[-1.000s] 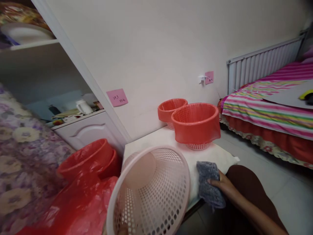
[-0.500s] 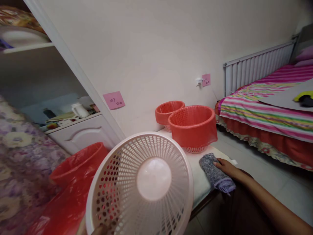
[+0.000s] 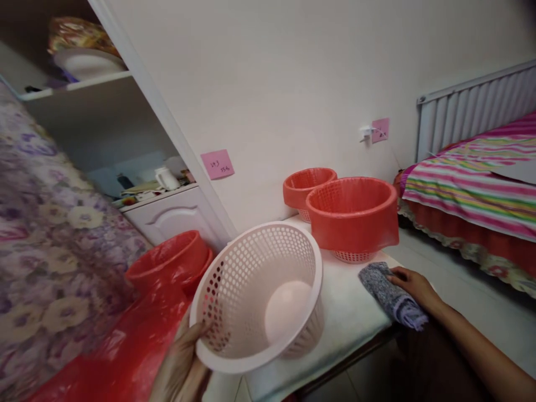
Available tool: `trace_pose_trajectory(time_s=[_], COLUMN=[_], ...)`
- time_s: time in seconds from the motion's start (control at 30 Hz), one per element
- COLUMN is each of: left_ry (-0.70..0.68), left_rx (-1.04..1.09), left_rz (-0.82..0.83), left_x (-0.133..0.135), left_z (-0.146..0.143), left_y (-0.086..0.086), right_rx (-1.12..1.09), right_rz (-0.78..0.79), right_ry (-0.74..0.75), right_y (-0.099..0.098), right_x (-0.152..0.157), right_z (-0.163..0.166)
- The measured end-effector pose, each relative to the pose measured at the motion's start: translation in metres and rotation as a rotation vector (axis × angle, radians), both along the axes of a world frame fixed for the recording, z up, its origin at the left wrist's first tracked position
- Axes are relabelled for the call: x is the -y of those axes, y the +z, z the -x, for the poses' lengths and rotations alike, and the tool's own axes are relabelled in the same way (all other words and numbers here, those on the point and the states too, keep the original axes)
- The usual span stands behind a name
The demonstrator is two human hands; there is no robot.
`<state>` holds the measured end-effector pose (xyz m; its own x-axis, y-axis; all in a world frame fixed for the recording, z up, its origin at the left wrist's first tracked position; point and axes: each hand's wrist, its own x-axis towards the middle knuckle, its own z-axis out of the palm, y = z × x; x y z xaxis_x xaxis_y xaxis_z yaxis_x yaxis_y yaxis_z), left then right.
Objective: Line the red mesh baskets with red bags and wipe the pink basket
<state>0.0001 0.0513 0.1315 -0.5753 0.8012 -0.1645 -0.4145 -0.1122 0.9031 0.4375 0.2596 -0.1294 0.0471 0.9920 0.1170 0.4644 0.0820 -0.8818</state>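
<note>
My left hand (image 3: 186, 354) grips the near left rim of a pale pink plastic basket (image 3: 255, 298) with a perforated wall. The basket is tilted with its mouth toward me, low over the white-covered table (image 3: 335, 312); whether its base touches the cover I cannot tell. At the table's right edge my right hand (image 3: 414, 287) is closed on a folded grey cloth (image 3: 391, 296) with a lilac fringed end. Behind the cloth stands a basket lined with a red plastic bag (image 3: 354, 218), and a second red-lined basket (image 3: 307, 190) is farther back against the wall.
On the left are another red-bagged container (image 3: 167, 268) and a floral curtain (image 3: 62, 240). Behind them is a shelf unit with a white jug (image 3: 166, 178). A bed with a striped cover (image 3: 469, 178) stands at the right. Pink notes (image 3: 218, 164) are on the wall.
The pink basket has tipped and moved back toward the table, showing more of its outer side. My left hand has come into clearer view. The camera has turned left; my right hand still holds the cloth.
</note>
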Motion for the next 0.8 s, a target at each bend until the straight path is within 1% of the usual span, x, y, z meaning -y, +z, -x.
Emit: trace_pose_trajectory(time_s=[0.07,0.17,0.23,0.33,0.4,0.47,0.6,0.73,0.8], left_ry=[-0.066,-0.093,-0.104,-0.107,-0.120,-0.161,-0.229,-0.299,-0.306], left_rx=[-0.005,0.000,0.050,0.089,0.093,0.090,0.074,0.051,0.033], left_rz=[-0.037,-0.122,-0.134,-0.158,-0.187,-0.206,-0.209,-0.230,-0.239], left_x=[-0.006,-0.015,-0.020,-0.023,-0.021,-0.017,-0.005,-0.001,-0.003], left_z=[0.002,-0.002,-0.006,-0.011,-0.012,-0.012,-0.010,-0.007,-0.007], left_y=[-0.003,-0.007,-0.009,-0.013,-0.015,-0.018,-0.024,-0.029,-0.031], right_rx=[-0.015,-0.050,-0.057,-0.057,-0.063,-0.074,-0.134,-0.207,-0.215], right_rz=[0.013,0.031,0.038,0.046,0.046,0.033,-0.004,-0.036,-0.051], right_ry=[-0.009,-0.031,-0.081,-0.195,-0.265,-0.337,-0.481,-0.578,-0.595], right_y=[-0.002,-0.001,0.002,0.007,0.011,0.014,0.021,0.025,0.021], right_x=[-0.001,0.000,0.004,0.014,0.024,0.034,0.060,0.089,0.104], right_z=[0.000,-0.003,-0.005,-0.011,-0.014,-0.016,-0.014,-0.005,-0.004])
